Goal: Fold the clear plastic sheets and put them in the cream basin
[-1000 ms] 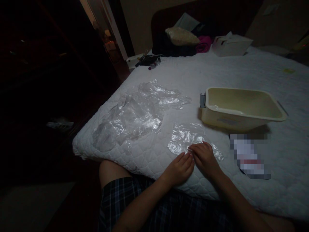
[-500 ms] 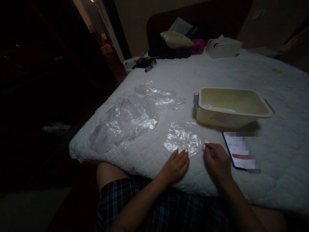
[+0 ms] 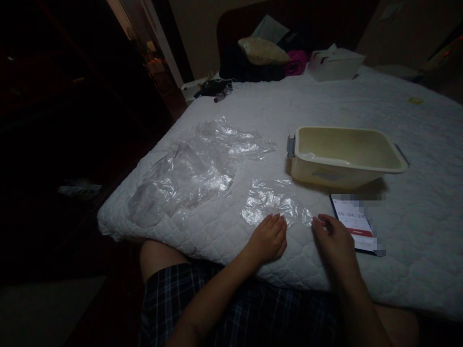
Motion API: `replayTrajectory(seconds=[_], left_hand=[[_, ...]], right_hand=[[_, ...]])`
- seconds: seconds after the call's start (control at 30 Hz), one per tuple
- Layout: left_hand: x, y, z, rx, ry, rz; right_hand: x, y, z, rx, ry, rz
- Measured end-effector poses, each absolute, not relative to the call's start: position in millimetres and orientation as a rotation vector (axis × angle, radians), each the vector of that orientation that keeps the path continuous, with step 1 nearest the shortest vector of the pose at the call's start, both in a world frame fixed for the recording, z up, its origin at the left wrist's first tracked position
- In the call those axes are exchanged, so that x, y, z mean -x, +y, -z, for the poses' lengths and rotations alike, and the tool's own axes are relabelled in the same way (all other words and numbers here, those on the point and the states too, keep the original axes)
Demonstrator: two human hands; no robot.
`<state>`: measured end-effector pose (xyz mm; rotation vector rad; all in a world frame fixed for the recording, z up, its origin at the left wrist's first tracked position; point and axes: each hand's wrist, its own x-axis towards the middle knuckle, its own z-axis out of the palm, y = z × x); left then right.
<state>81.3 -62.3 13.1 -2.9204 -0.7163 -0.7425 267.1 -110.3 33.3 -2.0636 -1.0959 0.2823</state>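
A small clear plastic bag (image 3: 269,200) lies flattened and wrinkled on the white quilted bed cover. My left hand (image 3: 268,238) rests palm down on its near edge, fingers stretched out side by side. At the bag's right end, my right hand (image 3: 334,238) is closed in a pinch on a corner of the film, which is drawn out toward it. To the left spreads a loose heap of larger crumpled clear plastic bags (image 3: 195,168), separate from both hands.
Behind my right hand stands a cream plastic bin (image 3: 336,180) with grey side clips. A phone (image 3: 350,217) showing a timer lies just right of that hand. Farther back are a white box (image 3: 336,66), a pillow (image 3: 264,50) and a pink roll (image 3: 295,62).
My right hand has moved slightly right, and the bag's right corner is stretched out farther with it. My left hand has shifted slightly up and right over the bag's near edge.
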Motion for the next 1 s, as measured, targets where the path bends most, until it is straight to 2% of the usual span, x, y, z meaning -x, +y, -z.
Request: replayTrajectory(seconds=[0.37, 0.63, 1.0], left_hand=[[-81, -62, -8, 2.974, -0.743, 0.633], [-82, -63, -10, 2.965, -0.733, 0.611], [-81, -63, -11, 2.943, -0.729, 0.599]], right_hand=[[-271, -97, -47, 2.025, -1.037, -0.612], [-262, -84, -41, 1.395, -0.663, -1.074], [-256, -84, -40, 1.603, -1.34, -0.528]])
